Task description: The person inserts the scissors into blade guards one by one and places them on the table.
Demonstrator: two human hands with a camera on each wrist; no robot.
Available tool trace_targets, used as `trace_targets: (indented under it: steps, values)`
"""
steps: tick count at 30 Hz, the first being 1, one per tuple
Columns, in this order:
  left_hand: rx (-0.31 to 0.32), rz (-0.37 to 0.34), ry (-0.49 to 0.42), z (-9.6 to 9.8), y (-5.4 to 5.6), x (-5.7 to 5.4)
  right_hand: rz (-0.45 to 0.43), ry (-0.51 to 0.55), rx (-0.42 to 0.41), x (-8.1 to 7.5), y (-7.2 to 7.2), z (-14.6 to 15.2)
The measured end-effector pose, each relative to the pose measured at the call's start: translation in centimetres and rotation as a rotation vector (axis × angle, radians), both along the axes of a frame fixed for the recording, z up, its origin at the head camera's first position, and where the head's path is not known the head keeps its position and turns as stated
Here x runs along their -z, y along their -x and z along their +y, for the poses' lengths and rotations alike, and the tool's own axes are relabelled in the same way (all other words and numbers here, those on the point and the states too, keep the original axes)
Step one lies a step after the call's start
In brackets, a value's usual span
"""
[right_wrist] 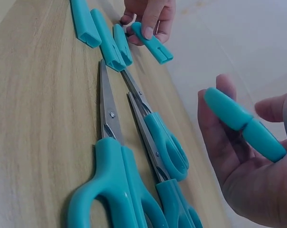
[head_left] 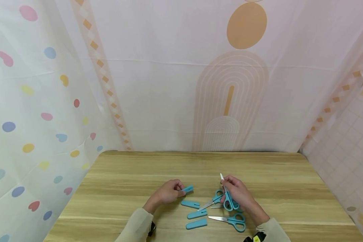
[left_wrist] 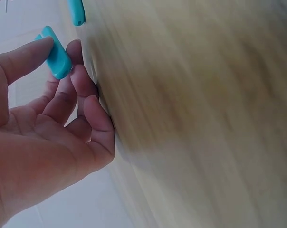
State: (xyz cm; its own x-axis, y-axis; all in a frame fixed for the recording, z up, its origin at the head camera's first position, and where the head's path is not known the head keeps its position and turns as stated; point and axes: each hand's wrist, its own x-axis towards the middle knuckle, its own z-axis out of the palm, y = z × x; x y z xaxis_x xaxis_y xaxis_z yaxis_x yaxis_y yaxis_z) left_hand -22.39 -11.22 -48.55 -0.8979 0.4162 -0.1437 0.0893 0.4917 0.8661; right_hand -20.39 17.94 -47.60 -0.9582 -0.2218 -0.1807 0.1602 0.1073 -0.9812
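Note:
My left hand [head_left: 168, 191] pinches a teal scissor blade cover [head_left: 188, 189] between thumb and fingers, its slotted end facing right. My right hand [head_left: 238, 192] holds a pair of scissors [head_left: 228, 203] with teal handles, blade tip pointing up and away. In the right wrist view its teal handle [right_wrist: 262, 138] shows between fingers and thumb, while the blades are hidden there. Below it lie more teal-handled scissors; one pair [head_left: 236, 220] points its blades left. Another pair [head_left: 218, 196] lies slanted beside the right hand, and a third is partly covered by that hand.
Three more teal covers lie in a column between the hands: an upper one [head_left: 190, 204], a middle one [head_left: 196, 214] and a lower one [head_left: 196, 224]. All rest on a wood-grain table [head_left: 124, 174]. A patterned curtain [head_left: 157, 101] hangs behind the table's far edge.

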Motion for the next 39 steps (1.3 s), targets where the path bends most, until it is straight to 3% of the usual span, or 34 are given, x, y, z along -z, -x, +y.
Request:
trace_targets:
  steps: [10,23,39]
  values:
    - [-0.022,-0.017,-0.006,0.2,-0.2,-0.3,0.057,-0.043,-0.099,-0.4,0.0,0.3]
    - [0.068,-0.027,-0.031,0.3,-0.5,-1.0,0.09,0.022,-0.233,-0.2,0.0,0.7]
    - [0.116,-0.117,-0.124,0.1,-1.0,-1.6,0.08,-0.038,-0.245,-0.9,-0.1,1.0]
